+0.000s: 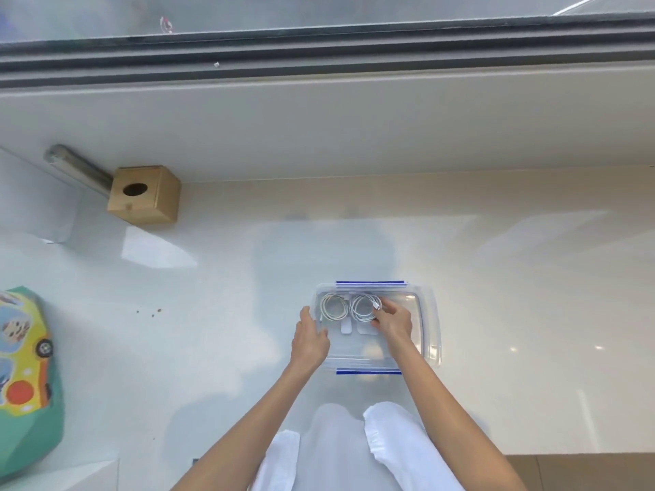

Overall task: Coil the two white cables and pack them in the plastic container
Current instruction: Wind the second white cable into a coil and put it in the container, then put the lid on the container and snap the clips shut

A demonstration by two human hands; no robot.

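A clear plastic container [432,324] with blue clips sits on the glossy white floor in front of me. Two coiled white cables lie side by side in its far end: the left coil [333,307] and the right coil [362,308]. My right hand [393,322] reaches inside the container, fingertips pinched on the right coil near its plug. My left hand [310,340] rests against the container's left wall, thumb at the rim beside the left coil. Part of the container's near side is hidden by my hands.
A small cardboard box [145,198] with a round hole stands far left beside a metal tube [76,170]. A colourful toy-print bag [26,377] lies at the left edge. A window ledge and frame [319,62] run across the back. My white-trousered knees [354,451] are just below the container.
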